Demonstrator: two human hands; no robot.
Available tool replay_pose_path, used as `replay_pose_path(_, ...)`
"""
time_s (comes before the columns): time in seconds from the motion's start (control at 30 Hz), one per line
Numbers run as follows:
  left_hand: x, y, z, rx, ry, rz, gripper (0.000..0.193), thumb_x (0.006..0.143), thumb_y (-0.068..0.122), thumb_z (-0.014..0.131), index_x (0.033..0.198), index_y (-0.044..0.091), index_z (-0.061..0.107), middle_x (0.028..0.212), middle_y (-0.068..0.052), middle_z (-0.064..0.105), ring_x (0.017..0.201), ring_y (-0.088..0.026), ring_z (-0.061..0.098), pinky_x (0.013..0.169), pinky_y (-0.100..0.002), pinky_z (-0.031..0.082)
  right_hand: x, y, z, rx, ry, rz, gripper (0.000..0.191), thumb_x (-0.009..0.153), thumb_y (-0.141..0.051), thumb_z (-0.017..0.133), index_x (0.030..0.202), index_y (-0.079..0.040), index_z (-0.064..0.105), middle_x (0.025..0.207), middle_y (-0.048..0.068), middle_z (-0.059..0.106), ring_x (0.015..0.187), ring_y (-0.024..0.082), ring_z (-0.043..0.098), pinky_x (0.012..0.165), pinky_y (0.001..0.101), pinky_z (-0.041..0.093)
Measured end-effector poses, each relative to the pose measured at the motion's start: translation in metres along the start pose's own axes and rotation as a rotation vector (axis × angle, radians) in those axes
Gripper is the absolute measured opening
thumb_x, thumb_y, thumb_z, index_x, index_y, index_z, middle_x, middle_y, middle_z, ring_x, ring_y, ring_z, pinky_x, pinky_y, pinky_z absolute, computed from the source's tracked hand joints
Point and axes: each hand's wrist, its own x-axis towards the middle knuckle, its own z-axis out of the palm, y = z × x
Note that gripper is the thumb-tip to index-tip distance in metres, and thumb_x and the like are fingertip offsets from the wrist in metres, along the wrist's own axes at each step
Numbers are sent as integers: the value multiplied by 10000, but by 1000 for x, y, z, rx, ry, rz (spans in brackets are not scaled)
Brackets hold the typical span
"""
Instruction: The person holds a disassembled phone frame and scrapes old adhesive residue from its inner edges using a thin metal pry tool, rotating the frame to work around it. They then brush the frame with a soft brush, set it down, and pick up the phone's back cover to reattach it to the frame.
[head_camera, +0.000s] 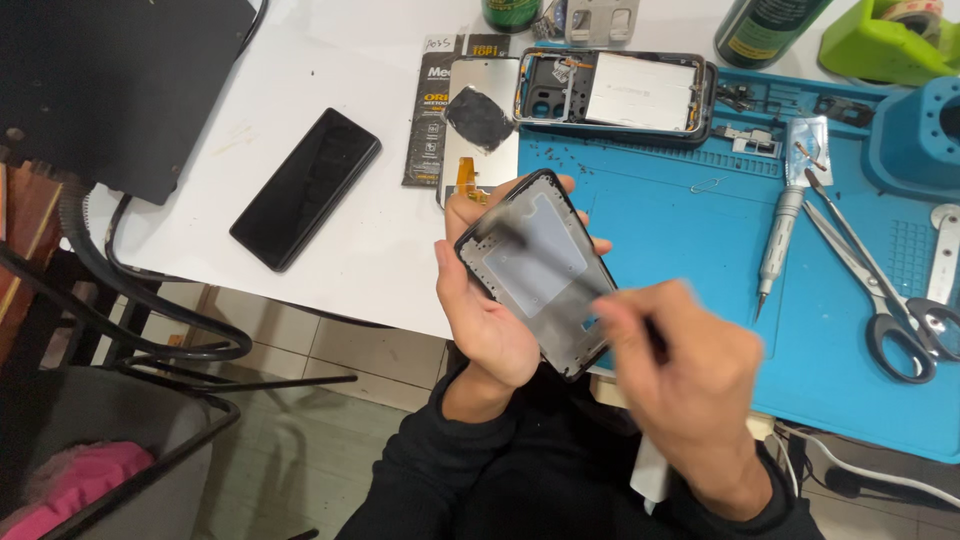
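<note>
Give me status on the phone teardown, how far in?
Done: one phone body lies opened on the blue mat, small screws loose beside it. In hand: left hand holds a black phone frame; right hand works a thin blurred tool over it. Left: the black phone on the white table looks untouched.

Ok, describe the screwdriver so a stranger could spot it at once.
Start at the blue work mat on the white table. Its right half holds a silver screwdriver lying tip-down, left of the scissors. Unlike them, it is one slim straight shaft without loop handles.
</note>
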Motion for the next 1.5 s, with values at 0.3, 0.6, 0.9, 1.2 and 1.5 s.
replay_pose_path(0.3, 3, 0, -3, -42, 70, -96, 607, 1130, 573, 209, 1329, 43, 429, 1382, -253, 540, 1096, -321, 632, 1000, -545, 580, 2, 3, 5, 1, -24, 63, 199, 968, -139, 792, 884, -13, 663, 626, 77, 616, 488, 180, 575, 482, 320, 415)
replay_pose_path(0.6, 2, -2, -4, -37, 44, -88, 606, 1146, 574, 178, 1337, 59, 432, 1382, -273, 547, 1092, -335, 635, 939, -539, 575, 5, 2, 5, 4, -49, 56, 184, 957, -128, 788, 874, -16, 667, 623, 87, 630, 490, 197, 590, 479, 327, 422)
replay_pose_path(0.9, 4, -1, -4, -11, 80, -43, 531, 1152, 531, 180, 1238, 73, 434, 1348, -280, 548, 1105, -329, 630, 962, -569, 591, -4, -2, 6, 79, -150, 41, 183, 925, -145, 775, 851, -20, 663, 589, 87, 614, 443, 183, 560, 448, 317, 410)
replay_pose_path(1.2, 14, 15, -12, -36, 64, 6, 453, 1191, 475, 190, 1139, 99, 438, 1344, -282, 592, 1130, -341, 647, 921, -537, 595, -24, 8, -3, 127, -338, 173, 187, 873, -158, 768, 798, -25, 661, 565, 54, 668, 386, 143, 555, 390, 311, 398)
replay_pose_path(1.5, 11, 12, -7, -63, 26, -6, 484, 1167, 471, 196, 1181, 80, 481, 1365, -259, 591, 1144, -321, 642, 943, -534, 590, -23, 6, -1, 152, -271, 148, 190, 907, -152, 750, 819, -24, 640, 585, 52, 655, 425, 138, 582, 417, 291, 419)
